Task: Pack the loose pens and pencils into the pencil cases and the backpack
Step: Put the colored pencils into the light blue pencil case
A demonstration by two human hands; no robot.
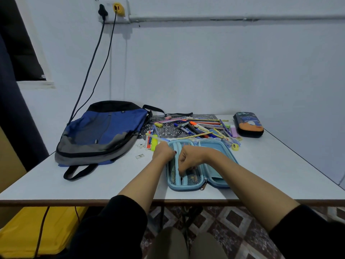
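Note:
A light blue pencil case [214,146] lies open near the table's front edge, mesh pockets on its left half. My left hand [162,150] grips the case's left rim and holds a pale pen [155,137] that sticks out to the upper left. My right hand [188,159] is curled over the mesh pocket, fingertips pinching something small and dark inside it. Behind the case lies a pile of loose pens and pencils [197,128]. A blue and grey backpack [101,133] lies flat at the left. A dark pencil case [248,124], zipped shut, sits at the back right.
A patterned mat [168,128] lies under the pile. A yellow highlighter [154,143], a yellow sharpener [235,146] and a pink eraser [233,132] lie nearby. Two cables [93,68] hang from a wall socket behind the backpack. The table's front edge [74,201] is close to me.

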